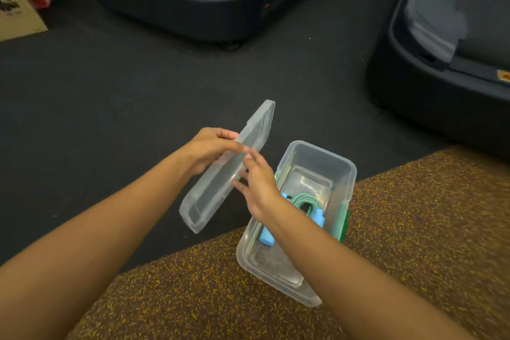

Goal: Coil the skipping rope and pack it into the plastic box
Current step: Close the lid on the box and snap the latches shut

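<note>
Left hand (212,150), centre frame, pinches the long edge of the clear lid (229,171), tilted in the air over the dark floor (110,107). Right hand (258,188) just right of it, fingers loosely spread, fingertips touching the lid's other edge. Skipping rope (306,203) coiled inside the plastic box (345,171), directly under and right of the right wrist, blue handles (267,237) partly hidden. Box sits open near the speckled brown mat (414,229) edge; dark floor open to the left, black machines upper frame.
</note>
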Available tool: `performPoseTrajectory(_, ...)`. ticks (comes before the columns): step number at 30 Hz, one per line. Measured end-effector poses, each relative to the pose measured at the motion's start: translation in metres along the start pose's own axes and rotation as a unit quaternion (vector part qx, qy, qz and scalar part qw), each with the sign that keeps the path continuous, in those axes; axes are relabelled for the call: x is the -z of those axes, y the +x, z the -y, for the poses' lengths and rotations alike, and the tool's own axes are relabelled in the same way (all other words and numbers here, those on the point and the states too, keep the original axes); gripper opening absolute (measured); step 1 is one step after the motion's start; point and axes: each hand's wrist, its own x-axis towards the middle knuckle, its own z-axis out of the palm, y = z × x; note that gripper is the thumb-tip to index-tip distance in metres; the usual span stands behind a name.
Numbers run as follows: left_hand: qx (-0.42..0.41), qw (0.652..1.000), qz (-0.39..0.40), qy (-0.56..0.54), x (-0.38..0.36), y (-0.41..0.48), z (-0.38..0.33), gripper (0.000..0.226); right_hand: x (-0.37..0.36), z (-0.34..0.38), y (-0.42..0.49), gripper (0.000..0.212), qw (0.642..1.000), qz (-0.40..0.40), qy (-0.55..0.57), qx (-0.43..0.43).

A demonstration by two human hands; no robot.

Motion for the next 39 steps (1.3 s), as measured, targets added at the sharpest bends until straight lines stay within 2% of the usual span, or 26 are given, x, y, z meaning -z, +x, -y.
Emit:
performPoseTrajectory(2,-0.028,0.999,-0.043,0.006,-0.019,-0.002,-0.003,0.033,0.006,0.011,-0.002,0.041,0.999,-0.001,0.03,0.018)
performPoseTrajectory(5,-0.099,0.983,-0.144,0.048,-0.048,-0.008,-0.003,0.027,0.018,0.028,-0.007,0.039,0.996,-0.001,0.079,0.031)
performPoseTrajectory(8,-0.149,0.97,-0.178,0.074,-0.072,-0.014,-0.005,0.017,0.03,0.036,-0.011,0.033,0.995,-0.006,0.082,0.049)
performPoseTrajectory(12,-0.132,0.977,-0.153,0.065,-0.086,-0.016,-0.01,0.019,0.047,0.04,-0.015,0.016,0.996,-0.012,0.07,0.063)
performPoseTrajectory(17,-0.121,0.988,-0.09,0.034,-0.091,-0.017,-0.012,0.012,0.064,0.039,-0.022,0.036,0.996,-0.043,0.041,0.062)
performPoseTrajectory(21,-0.143,0.982,-0.096,0.082,-0.088,-0.016,-0.005,0.023,0.081,0.044,-0.031,0.03,0.995,-0.046,0.048,0.075)
performPoseTrajectory(25,-0.156,0.965,-0.116,0.178,-0.087,-0.015,0.0,0.033,0.096,0.05,-0.04,0.029,0.994,-0.036,0.072,0.075)
performPoseTrajectory(28,-0.166,0.961,-0.127,0.181,-0.087,-0.016,-0.003,0.037,0.108,0.053,-0.046,0.025,0.992,-0.044,0.091,0.073)
performPoseTrajectory(31,-0.133,0.974,-0.111,0.15,-0.091,-0.019,-0.005,0.036,0.124,0.053,-0.054,0.016,0.989,-0.055,0.122,0.063)
performPoseTrajectory(34,-0.107,0.983,-0.091,0.117,-0.096,-0.017,0.0,0.033,0.137,0.05,-0.062,0.018,0.988,-0.056,0.135,0.054)
performPoseTrajectory(39,-0.038,0.992,-0.091,0.079,-0.094,-0.005,0.006,0.048,0.153,0.041,-0.071,0.04,0.988,-0.055,0.133,0.057)
